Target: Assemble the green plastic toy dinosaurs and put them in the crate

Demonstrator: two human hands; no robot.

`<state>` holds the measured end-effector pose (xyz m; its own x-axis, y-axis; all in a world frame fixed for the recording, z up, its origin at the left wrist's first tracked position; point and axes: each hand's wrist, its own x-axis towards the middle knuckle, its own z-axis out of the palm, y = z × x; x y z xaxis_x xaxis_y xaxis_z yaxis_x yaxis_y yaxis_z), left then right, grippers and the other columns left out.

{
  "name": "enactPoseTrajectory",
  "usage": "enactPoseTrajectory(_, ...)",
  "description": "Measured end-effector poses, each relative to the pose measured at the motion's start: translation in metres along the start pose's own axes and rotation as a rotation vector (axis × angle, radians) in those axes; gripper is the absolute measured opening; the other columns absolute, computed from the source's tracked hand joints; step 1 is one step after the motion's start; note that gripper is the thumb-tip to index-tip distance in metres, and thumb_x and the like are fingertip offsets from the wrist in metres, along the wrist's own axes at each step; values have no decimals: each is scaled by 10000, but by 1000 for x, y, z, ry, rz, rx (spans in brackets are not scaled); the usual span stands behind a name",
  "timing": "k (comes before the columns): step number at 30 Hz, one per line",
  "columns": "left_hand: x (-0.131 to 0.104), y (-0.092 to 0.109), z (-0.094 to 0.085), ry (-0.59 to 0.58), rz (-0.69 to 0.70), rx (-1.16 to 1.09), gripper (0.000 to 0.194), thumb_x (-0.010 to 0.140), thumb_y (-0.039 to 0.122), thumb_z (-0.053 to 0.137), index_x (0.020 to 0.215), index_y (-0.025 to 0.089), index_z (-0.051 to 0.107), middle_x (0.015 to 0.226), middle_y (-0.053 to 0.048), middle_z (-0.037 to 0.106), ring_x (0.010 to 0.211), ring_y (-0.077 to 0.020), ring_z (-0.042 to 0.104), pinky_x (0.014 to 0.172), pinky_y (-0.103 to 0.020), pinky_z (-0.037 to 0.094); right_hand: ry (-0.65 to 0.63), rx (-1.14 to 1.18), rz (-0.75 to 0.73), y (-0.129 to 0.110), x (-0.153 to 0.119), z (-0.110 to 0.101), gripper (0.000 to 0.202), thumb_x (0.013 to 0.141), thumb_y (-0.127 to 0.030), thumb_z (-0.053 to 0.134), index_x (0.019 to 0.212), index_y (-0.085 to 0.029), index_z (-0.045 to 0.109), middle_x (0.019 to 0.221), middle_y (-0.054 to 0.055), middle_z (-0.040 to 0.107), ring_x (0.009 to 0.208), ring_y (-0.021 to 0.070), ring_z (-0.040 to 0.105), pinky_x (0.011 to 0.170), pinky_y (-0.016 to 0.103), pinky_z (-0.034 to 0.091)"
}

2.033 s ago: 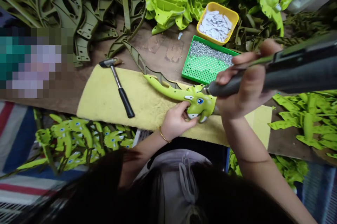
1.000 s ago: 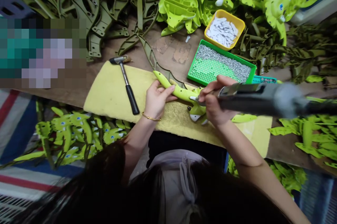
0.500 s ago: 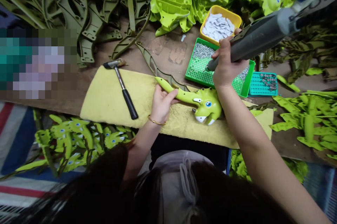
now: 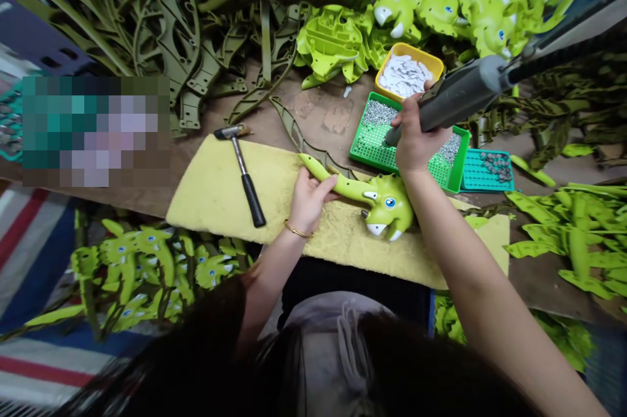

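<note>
My left hand is closed round the tail part of a lime-green dinosaur toy, its head lying on the yellow cloth. My right hand grips a grey power screwdriver, whose tip points down into the green perforated tray of small silver screws. A hammer with a black handle lies on the cloth, left of my left hand. Just behind the green tray sits a yellow tray of white pieces.
A teal tray with small metal parts is right of the green one. Olive plastic frames pile up at the back left. Lime-green parts lie at the right. More toys are heaped below the table's left front edge.
The camera view has shifted, so most things sit slightly lower in the picture. Both hands keep their hold, and the screwdriver tip is still over the green tray.
</note>
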<state>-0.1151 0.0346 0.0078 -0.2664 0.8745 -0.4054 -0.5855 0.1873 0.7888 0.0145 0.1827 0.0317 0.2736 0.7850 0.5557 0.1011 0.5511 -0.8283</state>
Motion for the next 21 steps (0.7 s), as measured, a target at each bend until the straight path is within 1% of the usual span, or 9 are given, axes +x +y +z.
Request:
enactPoseTrajectory(3, 0, 0, 0, 0, 2, -6, 502, 618, 286, 794, 937, 200, 415, 760, 25, 654, 779, -187, 697, 690, -353, 614, 42, 16, -21, -12, 4, 1, 331, 740, -507, 677, 911, -239, 584, 779, -31, 601, 461, 74, 531, 465, 260, 483)
enactPoseTrajectory(6, 1, -2, 0, 2, 14, -16, 513, 607, 288, 806, 932, 202, 418, 749, 35, 651, 724, -162, 685, 662, -321, 610, 75, 34, -95, -39, 1, -2, 316, 797, -490, 635, 1017, -272, 574, 845, -13, 610, 473, 63, 507, 455, 249, 464)
enactPoseTrajectory(8, 2, -3, 0, 0, 20, -22, 520, 596, 295, 815, 923, 204, 421, 766, 36, 656, 691, -145, 677, 646, -302, 606, 31, 92, -142, -61, -9, -4, 329, 831, -495, 596, 1105, -316, 559, 862, -14, 607, 463, 54, 491, 437, 234, 448)
enactPoseTrajectory(9, 2, -4, 0, -2, 23, -23, 521, 595, 299, 817, 920, 205, 422, 776, 35, 660, 680, -139, 674, 643, -297, 605, -13, 137, -148, -72, -17, -4, 332, 836, -490, 595, 1128, -337, 556, 859, -22, 605, 452, 50, 488, 422, 226, 441)
enactPoseTrajectory(12, 3, -6, -1, -9, 31, -25, 527, 603, 307, 818, 936, 205, 423, 776, 40, 660, 670, -136, 673, 652, -303, 605, -164, 261, -92, -92, -41, -2, 328, 819, -436, 640, 1132, -361, 578, 858, -44, 614, 451, 50, 515, 410, 217, 457)
enactPoseTrajectory(14, 4, -6, -2, -21, 33, -27, 533, 612, 308, 817, 956, 204, 423, 770, 43, 657, 677, -141, 677, 651, -307, 604, -234, 272, -51, -94, -54, 0, 333, 814, -419, 651, 1132, -350, 580, 864, -43, 623, 465, 59, 541, 429, 225, 479)
enactPoseTrajectory(16, 3, -6, -3, -37, 29, -34, 534, 616, 311, 819, 956, 201, 423, 774, 40, 657, 680, -142, 679, 636, -297, 601, -268, 242, -24, -88, -61, 1, 347, 813, -433, 650, 1134, -334, 566, 842, -39, 621, 477, 68, 554, 444, 230, 485)
enactPoseTrajectory(19, 2, -4, -3, -59, 16, -46, 542, 608, 322, 829, 944, 201, 422, 787, 33, 658, 676, -137, 676, 613, -268, 592, -291, 168, -21, -76, -65, -1, 404, 796, -514, 639, 1136, -316, 547, 791, -34, 612, 535, 96, 594, 488, 249, 509)
enactPoseTrajectory(21, 2, -3, -3, -66, 8, -45, 552, 606, 328, 833, 954, 205, 423, 800, 30, 661, 686, -138, 678, 617, -261, 588, -305, 133, -31, -72, -64, -3, 443, 782, -548, 635, 1146, -313, 540, 798, -27, 617, 592, 118, 628, 525, 271, 533)
